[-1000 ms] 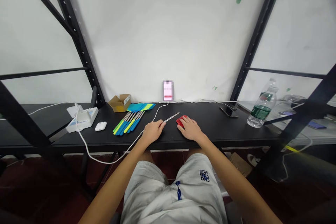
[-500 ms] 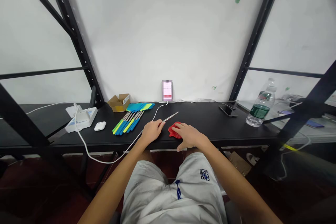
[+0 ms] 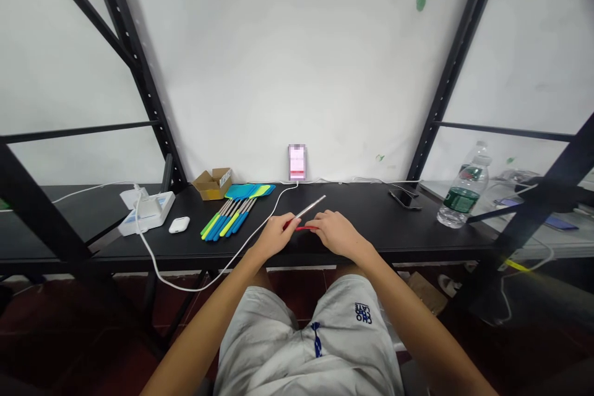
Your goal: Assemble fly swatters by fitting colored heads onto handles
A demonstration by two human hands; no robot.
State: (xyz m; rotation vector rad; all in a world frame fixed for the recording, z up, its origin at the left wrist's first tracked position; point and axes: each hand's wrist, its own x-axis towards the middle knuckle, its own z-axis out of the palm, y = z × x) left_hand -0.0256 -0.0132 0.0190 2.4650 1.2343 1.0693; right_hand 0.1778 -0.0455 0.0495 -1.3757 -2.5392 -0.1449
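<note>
My left hand (image 3: 275, 236) is closed around a thin silver metal rod (image 3: 312, 205) that slants up to the right; a bit of red shows by its fingers. In my right hand (image 3: 340, 233), the fingers pinch a red fly swatter head (image 3: 304, 228), seen nearly edge-on. The rod and the red head are close together, but I cannot tell whether they touch. Left of my hands lie several fly swatters (image 3: 229, 220) side by side, with blue and yellow-green heads and handles and metal shafts.
An open cardboard box (image 3: 212, 185) stands behind the swatters. Further left are a white earphone case (image 3: 179, 224) and a power strip (image 3: 151, 215). A phone (image 3: 297, 163) leans on the wall, its white cable (image 3: 241, 245) looping over the desk edge. Rightward lie a dark phone (image 3: 404, 199) and water bottles (image 3: 461, 198).
My right hand has lifted the red swatter head off the desk and turned it edge-on. My left hand has shifted slightly right with the rod.
</note>
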